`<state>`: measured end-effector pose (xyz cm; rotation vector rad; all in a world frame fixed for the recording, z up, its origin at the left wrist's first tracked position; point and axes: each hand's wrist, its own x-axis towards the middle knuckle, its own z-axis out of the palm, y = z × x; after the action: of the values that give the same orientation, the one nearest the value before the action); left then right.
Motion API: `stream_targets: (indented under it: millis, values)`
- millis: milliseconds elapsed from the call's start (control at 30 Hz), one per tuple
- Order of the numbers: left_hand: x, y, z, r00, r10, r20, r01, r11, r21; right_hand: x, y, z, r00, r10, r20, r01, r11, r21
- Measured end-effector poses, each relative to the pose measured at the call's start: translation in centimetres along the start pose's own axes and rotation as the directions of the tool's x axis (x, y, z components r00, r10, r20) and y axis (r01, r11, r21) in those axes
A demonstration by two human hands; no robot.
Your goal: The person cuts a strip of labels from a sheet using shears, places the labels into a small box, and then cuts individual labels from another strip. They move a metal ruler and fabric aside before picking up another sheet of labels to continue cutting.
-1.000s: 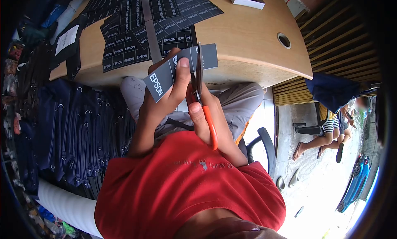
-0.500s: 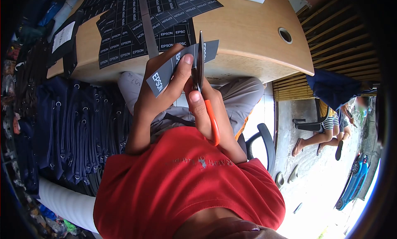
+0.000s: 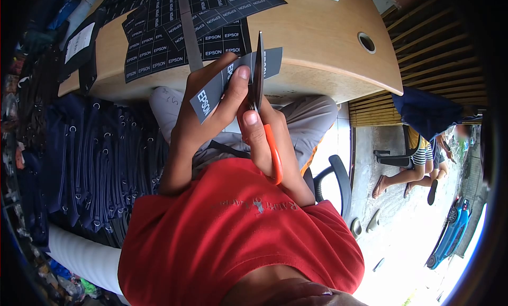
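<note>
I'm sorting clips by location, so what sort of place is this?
Probably a small workshop: scissors held at a printed strip, similar printed sheets on a desk, and many dark blue straps with metal rings.

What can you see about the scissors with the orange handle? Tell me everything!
The scissors have a smooth, shiny orange handle that looks like plastic, and long, slim, dark grey blades that look like metal, ending in a narrow tip. They point away from the person's body, toward the table. The right hand holds them, hiding part of the handle. The blades lie across a grey strip with EPSON on it, held by the left hand. I can't tell how far they're open.
</note>
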<state>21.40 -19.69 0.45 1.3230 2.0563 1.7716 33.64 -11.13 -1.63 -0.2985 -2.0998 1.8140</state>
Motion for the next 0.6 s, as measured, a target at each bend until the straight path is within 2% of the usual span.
stream_targets:
  millis: [600]
  values:
    - [-0.12, 0.32, -0.11, 1.0, -0.023, 0.011, 0.023, 1.0, -0.017, -0.18, -0.25, -0.27, 0.999, 0.02, 0.027, -0.02, 1.0, 0.008]
